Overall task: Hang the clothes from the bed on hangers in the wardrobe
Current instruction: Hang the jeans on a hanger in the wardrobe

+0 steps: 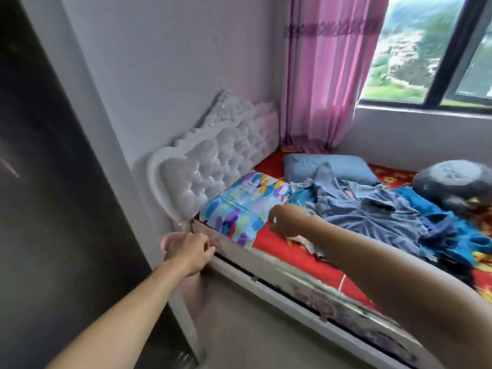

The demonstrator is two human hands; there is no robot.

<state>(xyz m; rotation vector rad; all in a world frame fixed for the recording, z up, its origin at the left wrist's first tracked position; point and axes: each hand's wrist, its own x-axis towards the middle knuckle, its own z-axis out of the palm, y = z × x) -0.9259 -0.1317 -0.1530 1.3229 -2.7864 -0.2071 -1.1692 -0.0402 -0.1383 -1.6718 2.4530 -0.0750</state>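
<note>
A heap of clothes lies on the red bed sheet [277, 243]: a grey-blue shirt [372, 211] on top, a bright blue garment [458, 230] beside it, and a pale patterned piece [306, 242] at the near edge. My left hand [190, 251] grips a pink hanger [169, 242] at the bed's corner; the hanger is blurred and mostly hidden by the hand. My right hand [286, 219] hovers over the pale piece with loosely curled fingers that hold nothing. The dark wardrobe side [40, 195] fills the left.
A white tufted headboard [213, 161] stands against the wall. A colourful pillow [245, 206], a blue pillow [327, 166] and a grey plush toy [458, 182] lie on the bed. Pink curtain [327, 75] and window are behind. The white bed frame [292, 283] borders grey floor.
</note>
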